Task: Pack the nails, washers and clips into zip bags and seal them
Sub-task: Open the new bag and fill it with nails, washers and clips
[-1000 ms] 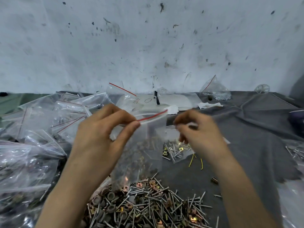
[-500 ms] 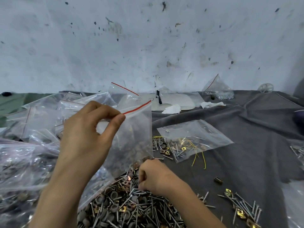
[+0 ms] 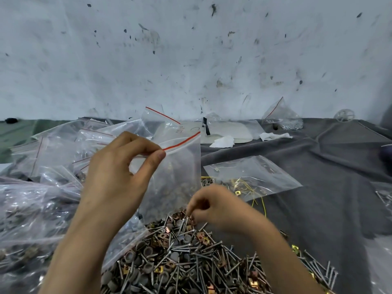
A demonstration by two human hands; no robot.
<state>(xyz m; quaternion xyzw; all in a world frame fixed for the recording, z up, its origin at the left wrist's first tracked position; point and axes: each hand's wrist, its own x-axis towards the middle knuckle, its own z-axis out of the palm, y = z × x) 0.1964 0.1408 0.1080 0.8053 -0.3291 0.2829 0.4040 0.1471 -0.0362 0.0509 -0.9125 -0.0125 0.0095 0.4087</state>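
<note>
Clear plastic zip bag with a red seal stripe (image 3: 180, 172) hangs upright in the air at centre. Its bottom edge is just above the far side of the pile of steel nails, grey round washers and brass-coloured clips (image 3: 180, 257) on the grey cloth (image 3: 318, 209). My left hand (image 3: 114, 175) pinches the bag's top left corner at the stripe, thumb tip against forefinger, with the other fingers (image 3: 135, 141) loosely curled behind. My right hand (image 3: 214, 205) is low, just right of the bag's bottom. Its fingers are curled downward with the tips in the pile's far edge, among nails and clips. It's blurred, so I can't tell if anything is pinched.

A flat clear bag (image 3: 250, 177) lies on the cloth behind my right hand. A heap of filled clear bags (image 3: 31, 209) sits on the left.

Versus a second ago: my right hand was up beside the bag's mouth and is now down at the pile. My left pinch is unchanged.
</note>
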